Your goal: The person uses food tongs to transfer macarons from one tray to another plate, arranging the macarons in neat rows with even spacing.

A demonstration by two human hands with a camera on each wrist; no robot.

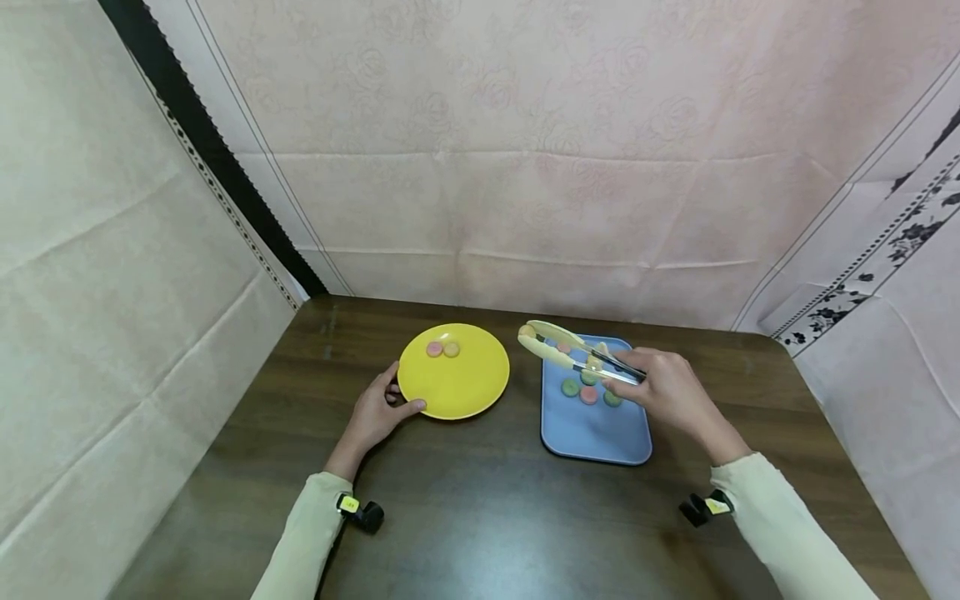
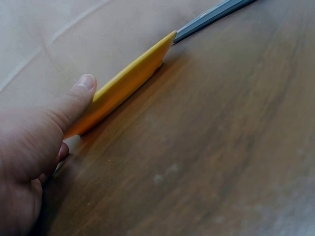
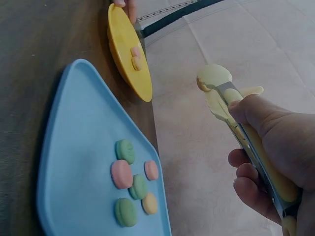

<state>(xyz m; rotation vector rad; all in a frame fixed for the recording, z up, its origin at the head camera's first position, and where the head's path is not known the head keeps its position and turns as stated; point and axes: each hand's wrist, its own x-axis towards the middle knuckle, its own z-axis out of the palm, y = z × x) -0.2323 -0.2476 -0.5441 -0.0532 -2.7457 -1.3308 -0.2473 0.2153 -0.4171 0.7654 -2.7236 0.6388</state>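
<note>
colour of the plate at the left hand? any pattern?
Plain yellow, no pattern visible. The plate shows best in the head view.

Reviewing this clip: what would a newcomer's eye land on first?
Probably the bright yellow plate, its edge held by the left hand, with a pink macaron and a yellow macaron on it. Next, the pale tongs in the right hand, raised near the blue tray that bears green macarons among others.

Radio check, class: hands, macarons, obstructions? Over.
Left hand gripping plate. Right hand holding tongs that pinch one macaron. Six more on tray, two on plate. Nothing seen blocking tongs.
</note>
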